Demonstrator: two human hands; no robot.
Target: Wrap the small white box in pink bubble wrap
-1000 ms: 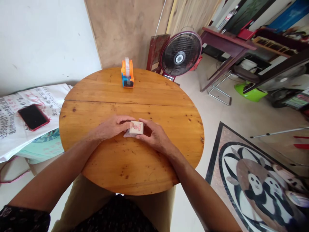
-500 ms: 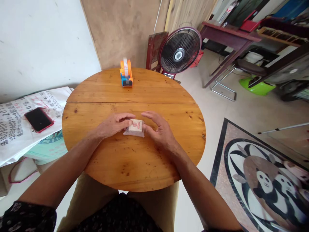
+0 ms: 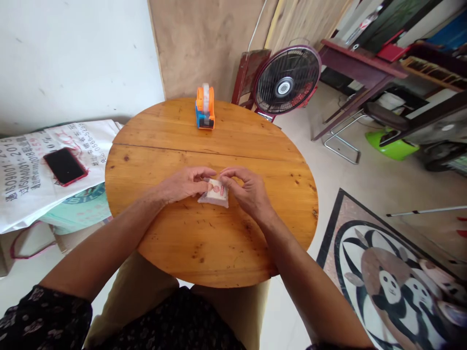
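A small pale box [image 3: 216, 191] with red print lies on the round wooden table, in what looks like a clear plastic wrap that sticks out at its front corners. My left hand [image 3: 189, 183] grips its left side, the thumb on top and the fingers behind. At the box's back right corner, my right hand [image 3: 248, 190] has thumb and forefinger pinched together on the edge of the box or its wrap; which of the two is hard to make out. Farther back stands an orange and blue tape dispenser [image 3: 205, 108] with a roll of clear tape.
The round table [image 3: 204, 243] reaches close to my lap. On its left, a phone [image 3: 65, 166] in a red case rests on printed white sacks [image 3: 27, 194]. Behind the table's right edge stands a fan [image 3: 284, 87]. A panda-patterned floor panel [image 3: 368, 253] lies at the right.
My right hand's thumb and forefinger have come together at the box's back right corner, having been apart before. The left hand keeps its grip. The whole view has shifted and turned slightly.
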